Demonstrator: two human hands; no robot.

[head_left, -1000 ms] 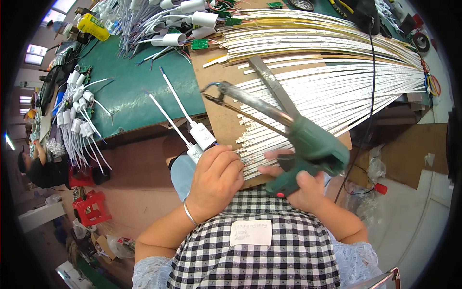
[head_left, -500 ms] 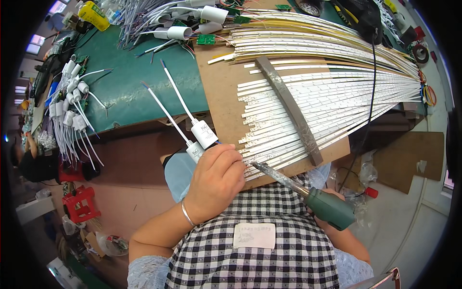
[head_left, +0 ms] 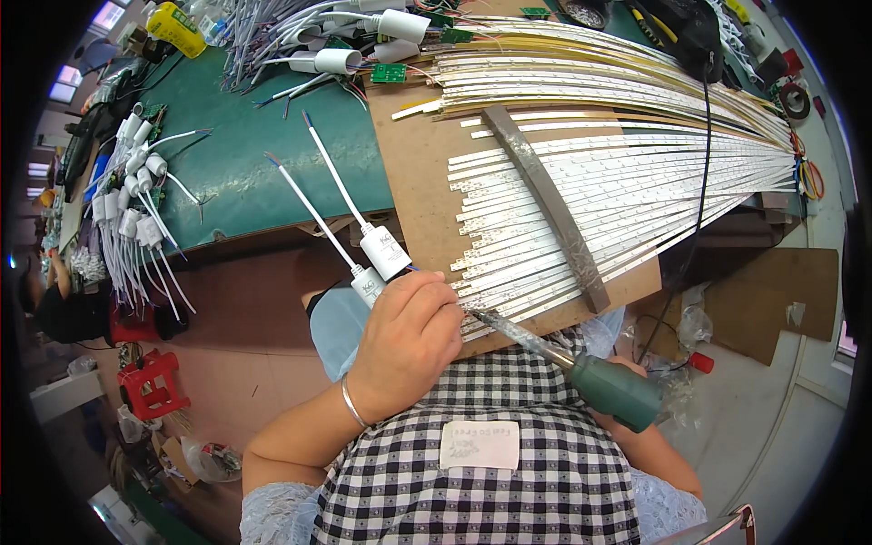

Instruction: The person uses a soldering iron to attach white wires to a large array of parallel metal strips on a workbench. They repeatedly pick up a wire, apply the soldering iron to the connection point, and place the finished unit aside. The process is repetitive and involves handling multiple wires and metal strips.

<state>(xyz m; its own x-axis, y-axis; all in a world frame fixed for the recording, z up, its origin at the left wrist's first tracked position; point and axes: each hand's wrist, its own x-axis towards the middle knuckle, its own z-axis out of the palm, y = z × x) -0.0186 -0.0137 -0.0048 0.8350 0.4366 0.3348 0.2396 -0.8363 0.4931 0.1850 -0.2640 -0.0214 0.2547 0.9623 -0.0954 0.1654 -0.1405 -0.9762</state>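
Observation:
My left hand (head_left: pixel 411 334) is closed in a pinch at the ends of the white LED strips (head_left: pixel 536 218). A thin blue wire runs into its fingers from a white cylindrical cap with a cable (head_left: pixel 386 252); the pinched end itself is hidden. A second white cap (head_left: pixel 368 285) lies partly behind the hand. My right hand (head_left: pixel 627 427), mostly hidden behind the handle, grips a green-handled soldering iron (head_left: pixel 618 391). The iron's tip rests at the strip ends, right beside my left fingertips. A brown metal bar (head_left: pixel 548 209) lies across the strips.
The strips lie on a brown board (head_left: pixel 404 150) over a green table mat (head_left: pixel 263 173). Bundles of white capped cables (head_left: pixel 136 200) hang at the left, with more caps (head_left: pixel 338 62) at the back. A black cord (head_left: pixel 704 173) crosses the strips. A red stool (head_left: pixel 153 389) stands below left.
The soldering iron has shifted slightly to the left, its tip closer to my left fingertips. My left hand and the caps stay nearly where they were.

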